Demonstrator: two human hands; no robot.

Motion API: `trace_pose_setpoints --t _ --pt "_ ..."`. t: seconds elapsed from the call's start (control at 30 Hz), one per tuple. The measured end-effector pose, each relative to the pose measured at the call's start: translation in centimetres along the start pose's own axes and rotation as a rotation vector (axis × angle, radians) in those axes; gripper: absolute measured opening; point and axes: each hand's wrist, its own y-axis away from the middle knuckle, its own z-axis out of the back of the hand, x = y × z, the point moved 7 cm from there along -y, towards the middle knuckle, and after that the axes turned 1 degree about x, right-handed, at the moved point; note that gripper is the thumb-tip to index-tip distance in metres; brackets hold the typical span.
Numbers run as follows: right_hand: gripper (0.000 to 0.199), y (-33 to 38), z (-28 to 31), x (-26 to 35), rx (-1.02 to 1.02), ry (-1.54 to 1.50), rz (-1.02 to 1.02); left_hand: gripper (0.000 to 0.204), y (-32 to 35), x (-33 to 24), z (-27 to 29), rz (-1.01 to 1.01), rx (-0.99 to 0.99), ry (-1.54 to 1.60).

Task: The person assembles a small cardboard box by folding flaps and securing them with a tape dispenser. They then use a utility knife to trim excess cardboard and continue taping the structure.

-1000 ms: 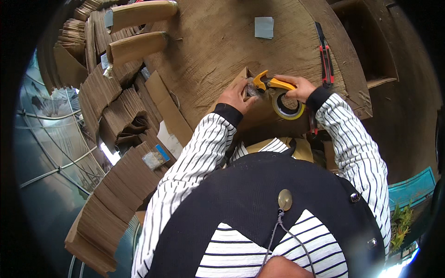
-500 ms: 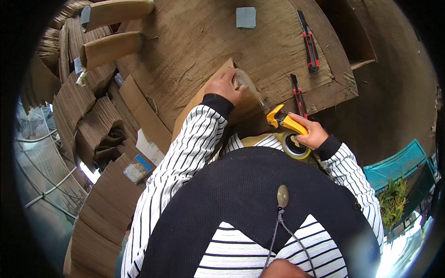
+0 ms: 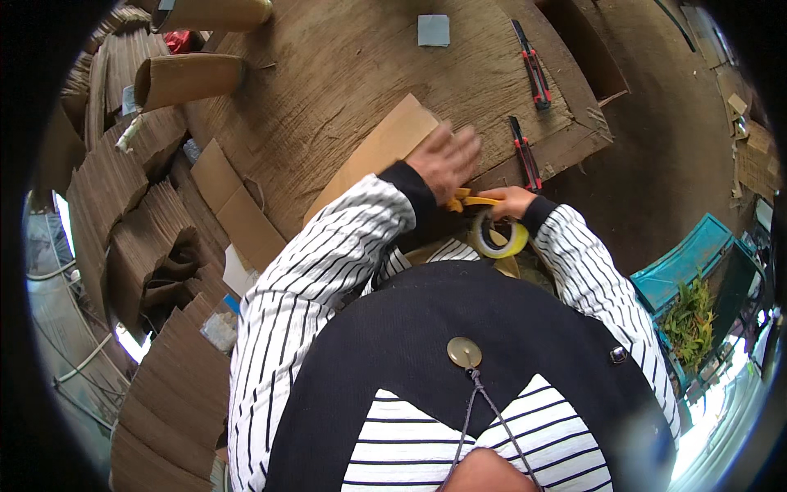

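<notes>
The right hand (image 3: 510, 199) has its grip closed on a yellow tape dispenser (image 3: 490, 223) at the table's (image 3: 328, 74) near edge. At ten o'clock, the left hand (image 3: 445, 158), fingers spread, presses the flat cardboard box (image 3: 373, 156). Two red utility knives (image 3: 529, 107) lie at one o'clock.

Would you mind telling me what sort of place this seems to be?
Probably a small cardboard packing workshop: stacks of corrugated cardboard flank a plywood worktable, with red utility knives lying there and a tape dispenser in the right hand.
</notes>
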Motion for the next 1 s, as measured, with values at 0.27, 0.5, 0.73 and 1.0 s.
trace_pose_setpoints --t 0.27,0.5,0.73,1.0 --pt "0.072 13.9 2.4 6.6 -0.761 0.231 0.704 0.034 4.5 -2.7 -5.8 0.613 0.452 1.058" --pt "0.082 17.4 1.1 13.5 -0.816 0.804 1.024 0.024 2.5 0.2 -1.1 1.218 -0.191 2.243" --pt "0.076 14.9 7.2 16.4 -0.626 0.663 0.997 0.018 7.2 9.7 4.2 1.312 -0.501 1.496" --pt "0.069 1.4 12.5 20.2 -0.058 0.281 0.686 0.019 14.4 12.3 -1.4 1.880 -0.413 1.212"
